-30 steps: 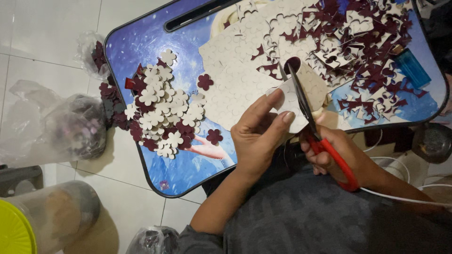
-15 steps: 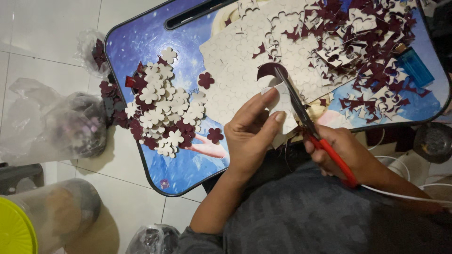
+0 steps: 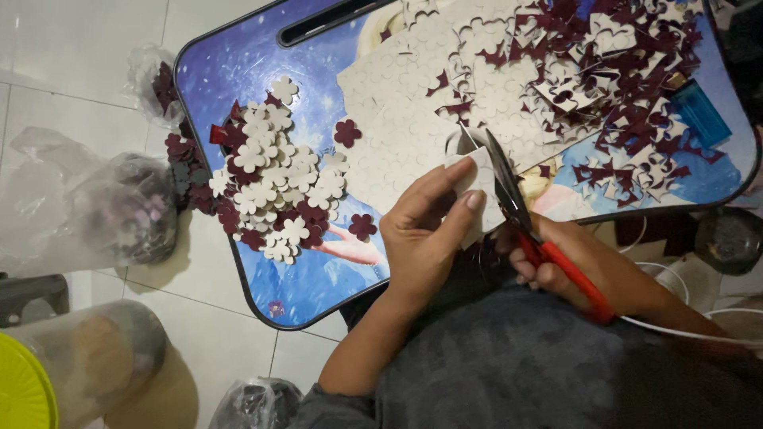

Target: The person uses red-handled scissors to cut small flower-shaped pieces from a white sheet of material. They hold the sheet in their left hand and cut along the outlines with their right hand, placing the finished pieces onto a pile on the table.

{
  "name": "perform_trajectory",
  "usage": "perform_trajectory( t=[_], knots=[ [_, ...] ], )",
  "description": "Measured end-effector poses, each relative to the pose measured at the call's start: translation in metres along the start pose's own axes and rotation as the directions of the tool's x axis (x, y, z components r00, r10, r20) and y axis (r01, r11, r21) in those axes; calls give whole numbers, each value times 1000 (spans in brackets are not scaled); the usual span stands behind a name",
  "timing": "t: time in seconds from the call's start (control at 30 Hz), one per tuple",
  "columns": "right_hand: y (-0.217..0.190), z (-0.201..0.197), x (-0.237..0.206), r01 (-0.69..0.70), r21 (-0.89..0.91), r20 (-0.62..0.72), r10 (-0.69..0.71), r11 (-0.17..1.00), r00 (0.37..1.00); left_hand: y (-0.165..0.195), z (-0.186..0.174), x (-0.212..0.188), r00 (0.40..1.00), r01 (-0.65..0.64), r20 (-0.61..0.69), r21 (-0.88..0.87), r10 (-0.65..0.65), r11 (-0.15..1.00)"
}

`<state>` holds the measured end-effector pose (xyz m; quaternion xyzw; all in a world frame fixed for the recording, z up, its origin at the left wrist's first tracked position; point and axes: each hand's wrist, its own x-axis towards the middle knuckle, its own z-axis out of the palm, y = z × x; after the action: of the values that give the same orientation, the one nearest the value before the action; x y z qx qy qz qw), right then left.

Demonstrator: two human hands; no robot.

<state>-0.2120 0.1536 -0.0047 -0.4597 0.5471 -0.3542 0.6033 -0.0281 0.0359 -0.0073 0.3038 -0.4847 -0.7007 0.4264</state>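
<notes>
While pinching pale card piece (image 3: 479, 176) in left hand (image 3: 421, 234) | red-handled scissors (image 3: 524, 218) gripped by right hand (image 3: 584, 270), now swung upright, blades parted mid-cut | maroon offcut gone from tips.

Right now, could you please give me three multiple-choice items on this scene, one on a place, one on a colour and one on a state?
1. Where does the flower pile lie?
A. on the tray's left part
B. on the floor
C. in the yellow lid

2. What colour are the scissor handles?
A. green
B. red
C. white

3. What is the left hand doing?
A. resting empty
B. gripping a bag
C. pinching a pale sheet piece

Answers: 1 A, the pile sits on the blue tray, left of the hands. 2 B, red shows in the right hand. 3 C, fingers clamp the piece at the blades.
</notes>
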Motion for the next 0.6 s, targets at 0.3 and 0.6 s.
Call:
perform_trajectory(
  t=[0.3, 0.6],
  knots=[
    [-11, 5, 2, 64, -65, -48, -67, 996, 997, 16, 1, -7, 981, -183, 108, 292, 158, 939],
    [-12, 4, 1, 49, -171, -55, -59, 984, 997, 15, 4, -7, 974, -218, 108, 239, 198, 946]
  ],
)
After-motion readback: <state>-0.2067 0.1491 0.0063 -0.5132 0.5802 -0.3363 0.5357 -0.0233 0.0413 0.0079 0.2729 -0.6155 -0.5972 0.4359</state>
